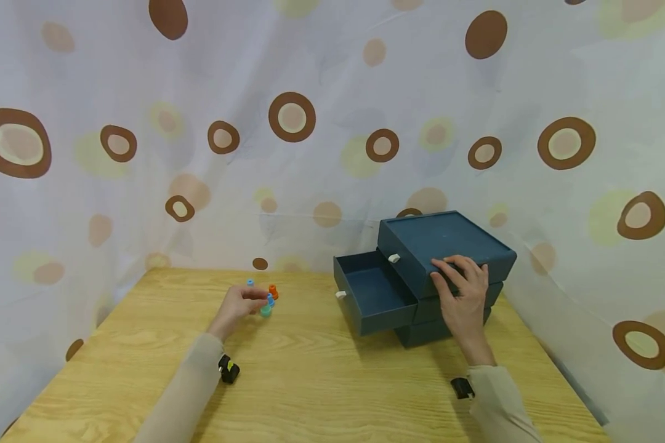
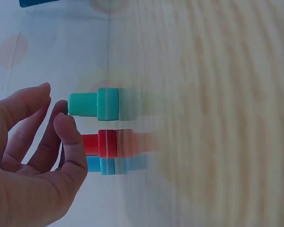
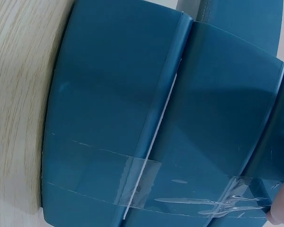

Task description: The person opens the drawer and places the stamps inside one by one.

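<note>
My left hand [image 1: 242, 306] reaches in among several small plastic pegs with wide bases on the table. Its fingertips are right at a light blue peg [image 1: 270, 299]. In the left wrist view the thumb and fingers are bent and spread apart, with the green peg [image 2: 87, 104] standing close by the fingertips. A red peg [image 2: 108, 144] and a blue peg [image 2: 107, 165] stand beyond, partly behind the fingers. My right hand [image 1: 465, 295] rests on the upper front edge of a dark blue drawer unit [image 1: 449, 240]. One right fingertip [image 3: 283, 203] shows at the right wrist view's edge.
The unit's middle drawer [image 1: 374, 289] is pulled out toward the left and has a white pull tab [image 1: 340, 295]. Clear tape [image 3: 142, 182] runs across the unit's side. Behind the wooden table [image 1: 310, 381] hangs a white patterned cloth [image 1: 332, 172].
</note>
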The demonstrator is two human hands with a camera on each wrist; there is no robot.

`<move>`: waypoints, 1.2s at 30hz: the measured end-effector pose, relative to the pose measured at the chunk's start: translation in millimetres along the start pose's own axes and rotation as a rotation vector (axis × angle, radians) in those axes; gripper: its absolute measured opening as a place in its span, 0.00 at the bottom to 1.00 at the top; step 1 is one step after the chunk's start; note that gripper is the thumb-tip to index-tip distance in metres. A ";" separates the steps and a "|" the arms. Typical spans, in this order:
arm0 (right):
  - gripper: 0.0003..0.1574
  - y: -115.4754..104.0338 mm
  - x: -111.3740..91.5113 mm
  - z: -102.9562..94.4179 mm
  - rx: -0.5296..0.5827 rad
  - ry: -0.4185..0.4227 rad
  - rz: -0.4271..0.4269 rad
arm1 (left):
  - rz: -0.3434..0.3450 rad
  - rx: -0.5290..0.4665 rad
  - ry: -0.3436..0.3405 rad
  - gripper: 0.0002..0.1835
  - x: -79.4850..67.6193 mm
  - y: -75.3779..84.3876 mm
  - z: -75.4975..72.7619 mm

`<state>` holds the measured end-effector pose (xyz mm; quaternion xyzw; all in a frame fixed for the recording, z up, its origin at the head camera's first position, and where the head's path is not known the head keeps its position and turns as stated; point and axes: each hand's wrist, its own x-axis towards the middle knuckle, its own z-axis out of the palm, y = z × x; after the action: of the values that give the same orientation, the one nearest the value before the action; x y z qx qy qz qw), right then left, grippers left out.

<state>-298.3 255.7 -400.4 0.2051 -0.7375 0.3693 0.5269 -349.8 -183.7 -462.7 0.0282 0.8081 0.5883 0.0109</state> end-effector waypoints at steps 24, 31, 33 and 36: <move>0.13 -2.4 0.1 -0.1 0.009 0.008 0.001 | -0.103 0.067 -0.154 0.18 -0.7 -3.8 -1.9; 0.13 -2.7 -0.1 0.3 0.012 0.007 0.000 | -0.152 0.097 -0.187 0.19 -1.2 -5.6 -2.2; 0.13 -2.5 -0.1 0.3 0.012 0.008 0.000 | -0.154 0.086 -0.185 0.19 -1.4 -5.4 -2.6; 0.13 -2.2 0.1 0.2 0.010 0.008 0.002 | -0.146 0.080 -0.193 0.18 -2.0 -4.2 -3.3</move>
<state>-296.9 254.1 -399.6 0.2058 -0.7338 0.3742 0.5284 -348.2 -188.2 -465.7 0.0263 0.8260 0.5478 0.1303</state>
